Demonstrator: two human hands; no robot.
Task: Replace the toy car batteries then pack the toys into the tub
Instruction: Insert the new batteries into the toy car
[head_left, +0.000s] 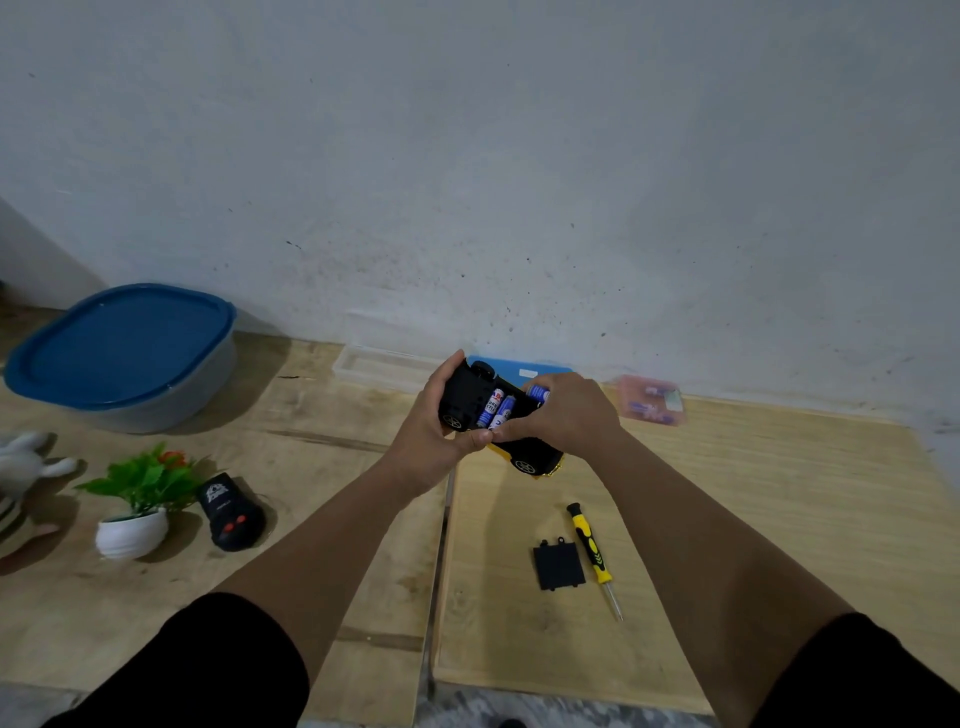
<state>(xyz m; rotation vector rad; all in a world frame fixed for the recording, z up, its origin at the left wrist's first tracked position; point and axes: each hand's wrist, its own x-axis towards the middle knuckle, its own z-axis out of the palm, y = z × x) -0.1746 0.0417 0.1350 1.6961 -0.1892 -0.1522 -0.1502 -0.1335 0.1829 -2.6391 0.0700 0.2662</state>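
Head view: the right hand (566, 415) pinches a blue-and-white battery (537, 393) at the open bay of the upturned toy car (483, 410), while the left hand (431, 426) is clenched around the car's far end, holding it above the wooden floor (727, 519). Two batteries (496, 408) already lie side by side in the bay. Seating the third well probably means matching polarity and pressing against the spring. The car's long axis runs from upper left to lower right. Below the car lie the battery cover (558, 566) and screwdriver (592, 551); the lidded tub (124, 353) sits far left of it.

Home corner: potted plant (136, 499), toys
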